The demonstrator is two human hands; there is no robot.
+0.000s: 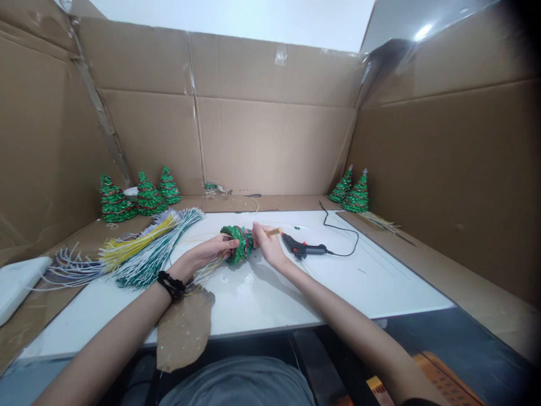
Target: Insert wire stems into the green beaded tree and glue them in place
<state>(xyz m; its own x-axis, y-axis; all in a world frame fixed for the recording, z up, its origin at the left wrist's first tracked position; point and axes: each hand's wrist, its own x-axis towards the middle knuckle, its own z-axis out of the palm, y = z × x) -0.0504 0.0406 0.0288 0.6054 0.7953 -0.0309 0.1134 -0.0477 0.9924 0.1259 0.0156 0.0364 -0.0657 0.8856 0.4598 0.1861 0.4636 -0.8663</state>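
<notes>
A green beaded tree [240, 248] with red trim lies on its side above the white board [363, 287]. My left hand [215, 250] is closed round its wide base, where thin pale wires trail out. At the narrow end, my right hand [267, 243] has its fingers pressed together by the tip; whether they grip the tip or something small is hidden. Just right of that hand lies a black glue gun [308, 248], with a tan stick [274, 232] between its rear or tip end and my fingers.
Bundles of yellow [137, 243] and green-white wires [158, 254] lie at the left. Finished-looking trees [147, 194] stand back left, others [356, 193] back right. A brown cardboard scrap [186, 330] overlaps the front edge. Cardboard walls [274, 141] surround the board; a black cord curves right.
</notes>
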